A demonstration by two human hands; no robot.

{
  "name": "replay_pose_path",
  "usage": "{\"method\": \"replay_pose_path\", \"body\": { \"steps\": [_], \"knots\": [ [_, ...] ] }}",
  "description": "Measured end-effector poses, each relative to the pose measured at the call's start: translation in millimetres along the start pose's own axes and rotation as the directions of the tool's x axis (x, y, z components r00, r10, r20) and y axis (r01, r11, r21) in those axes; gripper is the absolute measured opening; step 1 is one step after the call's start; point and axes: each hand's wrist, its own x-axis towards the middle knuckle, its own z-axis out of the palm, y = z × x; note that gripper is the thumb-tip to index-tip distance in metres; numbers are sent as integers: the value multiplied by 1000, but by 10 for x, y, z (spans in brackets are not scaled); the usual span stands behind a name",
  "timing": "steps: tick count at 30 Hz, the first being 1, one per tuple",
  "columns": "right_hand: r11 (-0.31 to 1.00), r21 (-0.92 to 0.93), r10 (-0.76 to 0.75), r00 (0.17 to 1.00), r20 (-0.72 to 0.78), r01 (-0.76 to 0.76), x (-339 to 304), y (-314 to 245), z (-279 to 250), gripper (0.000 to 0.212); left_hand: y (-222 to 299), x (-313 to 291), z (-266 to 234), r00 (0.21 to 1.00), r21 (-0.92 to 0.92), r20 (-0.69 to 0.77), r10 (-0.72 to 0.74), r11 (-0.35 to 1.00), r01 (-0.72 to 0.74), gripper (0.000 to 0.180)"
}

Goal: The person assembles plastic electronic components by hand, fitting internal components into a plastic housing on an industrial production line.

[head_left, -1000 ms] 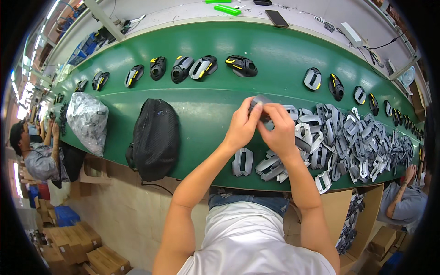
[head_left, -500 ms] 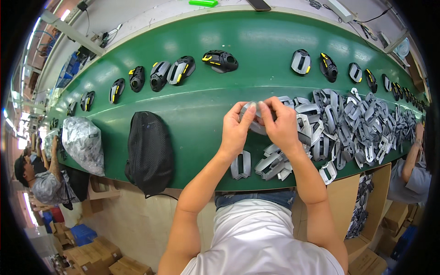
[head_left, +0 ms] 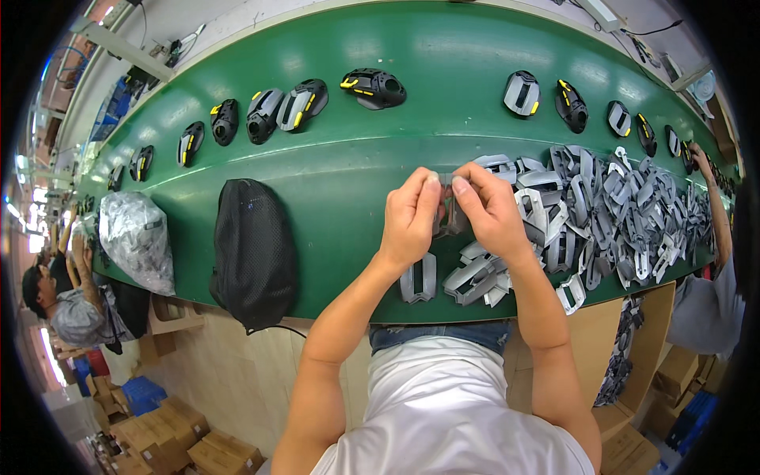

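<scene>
Above the green table, my left hand and my right hand are closed on one grey plastic part, thumbs on top. Fingers hide most of it. To the right of my hands spreads a large pile of loose grey plastic frames, some of them lighter. One separate grey frame lies below my left hand near the table's front edge. Across the far side runs a spaced row of oval black, grey and yellow pieces, among them a black shell and a grey-topped one.
A black mesh bag and a clear plastic bag stand on the green table to the left. An open cardboard box of dark parts sits right of me. One co-worker is at far left; another's arm reaches in at right.
The grey part in my hands has turned and now stands more edge-on between my thumbs. The right-hand co-worker's hand has reached farther across the table. The view has shifted slightly.
</scene>
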Motion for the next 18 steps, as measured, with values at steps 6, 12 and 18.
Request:
{"method": "replay_pose_path", "body": {
  "steps": [6, 12, 18],
  "knots": [
    [963, -119, -253, 964, -87, 242, -42, -101, 149, 15, 59, 43, 28, 995, -216, 98, 16, 976, 6, 32],
    [955, -121, -285, 948, -142, 269, -67, -107, 167, 11, 51, 0, 143, 999, -339, 39, -24, 940, 36, 32],
    [895, -306, -381, 914, -139, 326, -63, -57, 136, 8, 75, -1, 139, 993, -427, 69, -100, 896, 120, 32]
  ]
}}
